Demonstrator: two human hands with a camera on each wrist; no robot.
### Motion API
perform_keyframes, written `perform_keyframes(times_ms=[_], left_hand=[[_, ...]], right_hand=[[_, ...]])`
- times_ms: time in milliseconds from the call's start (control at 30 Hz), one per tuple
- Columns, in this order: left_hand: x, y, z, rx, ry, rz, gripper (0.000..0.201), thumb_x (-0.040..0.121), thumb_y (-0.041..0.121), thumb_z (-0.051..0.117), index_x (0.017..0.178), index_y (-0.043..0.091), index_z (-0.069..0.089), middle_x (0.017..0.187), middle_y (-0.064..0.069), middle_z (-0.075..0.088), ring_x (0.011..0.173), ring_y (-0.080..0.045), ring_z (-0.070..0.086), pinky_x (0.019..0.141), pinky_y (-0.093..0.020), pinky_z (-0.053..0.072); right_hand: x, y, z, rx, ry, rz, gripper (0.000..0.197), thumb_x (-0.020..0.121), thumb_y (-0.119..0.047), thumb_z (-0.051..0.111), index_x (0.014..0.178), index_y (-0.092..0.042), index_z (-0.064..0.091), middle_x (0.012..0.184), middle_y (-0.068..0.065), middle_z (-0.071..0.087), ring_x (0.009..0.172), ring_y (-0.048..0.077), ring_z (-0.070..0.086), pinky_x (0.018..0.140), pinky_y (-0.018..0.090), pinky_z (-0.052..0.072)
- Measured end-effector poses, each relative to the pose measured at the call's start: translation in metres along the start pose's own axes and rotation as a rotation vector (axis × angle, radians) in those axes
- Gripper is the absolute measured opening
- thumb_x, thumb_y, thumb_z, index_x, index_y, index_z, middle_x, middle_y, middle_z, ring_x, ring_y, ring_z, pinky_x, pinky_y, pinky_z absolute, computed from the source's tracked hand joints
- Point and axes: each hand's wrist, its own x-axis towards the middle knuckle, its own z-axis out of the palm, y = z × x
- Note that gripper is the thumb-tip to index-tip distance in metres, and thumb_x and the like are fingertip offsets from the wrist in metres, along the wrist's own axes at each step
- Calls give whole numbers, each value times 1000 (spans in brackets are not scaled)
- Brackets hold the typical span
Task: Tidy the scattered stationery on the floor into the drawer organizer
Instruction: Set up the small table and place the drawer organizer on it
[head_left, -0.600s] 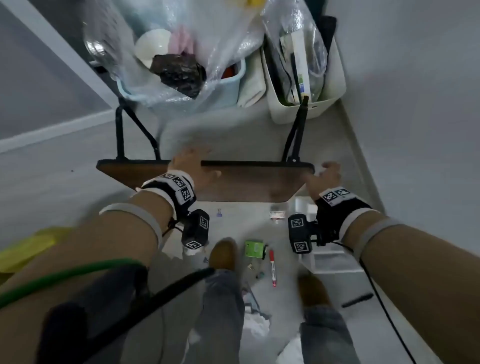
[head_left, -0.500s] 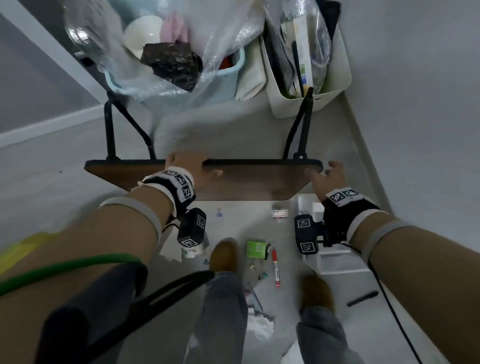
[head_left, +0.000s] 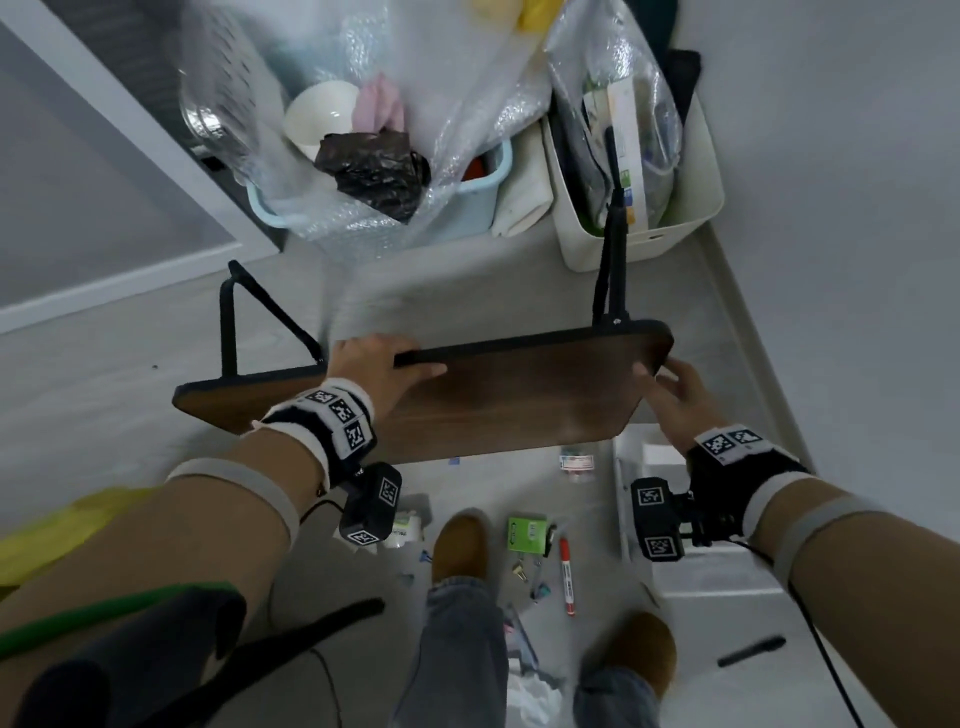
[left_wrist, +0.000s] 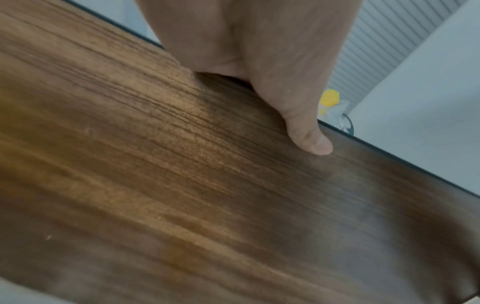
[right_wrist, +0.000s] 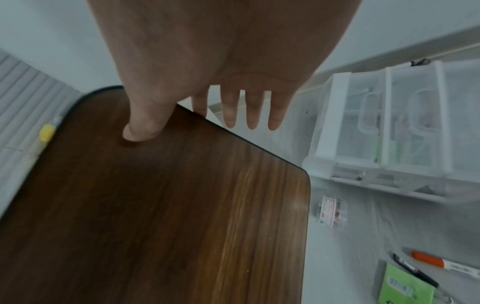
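I hold a small wood-topped folding table (head_left: 519, 405) tipped on its side above the floor, black legs pointing away. My left hand (head_left: 384, 364) grips its upper edge, thumb on the wood (left_wrist: 182, 185). My right hand (head_left: 670, 389) holds the right end: thumb on the face (right_wrist: 155, 216), index finger behind the edge, other fingers straight. Below lie a green box (head_left: 527, 532), a red marker (head_left: 567, 574), small clips (head_left: 524, 571), a clear labelled box (head_left: 575, 462) and a black pen (head_left: 750, 650). The white drawer organizer (head_left: 711, 571) stands on the floor at right.
A blue basket (head_left: 483, 202) stuffed with plastic bags and a white bin (head_left: 691, 218) stand by the far wall. My feet in brown slippers (head_left: 460, 540) are planted among the stationery. Crumpled paper (head_left: 535, 696) lies between my legs. A wall runs close on the right.
The table has tilted, its right end now higher than its left. Both hands stay on it, and the right hand has moved up with that end.
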Motion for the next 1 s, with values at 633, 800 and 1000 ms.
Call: perform_keyframes(times_ms=[633, 800, 1000], left_hand=[[22, -91, -99, -270, 264, -40, 37, 84, 67, 55, 89, 30, 62, 81, 6, 64, 83, -19, 61, 71, -29, 42], [40, -87, -95, -151, 522, -103, 65, 83, 73, 42, 118, 23, 62, 111, -8, 66, 109, -33, 57, 100, -48, 43], [38, -98, -82, -319, 630, -160, 69, 81, 60, 60, 142, 34, 41, 154, -5, 33, 144, -27, 28, 116, -46, 28]], right_hand=[[-25, -73, 48, 52, -13, -92, 77, 74, -84, 43, 106, -18, 70, 111, 19, 68, 104, 38, 62, 100, 55, 46], [-37, -95, 71, 74, 114, -156, 84, 86, -75, 38, 106, 3, 60, 113, 35, 58, 103, 49, 57, 94, 60, 45], [-37, -125, 80, 87, 136, -77, 83, 66, -92, 39, 84, -16, 67, 112, 25, 65, 103, 42, 63, 99, 58, 46]])
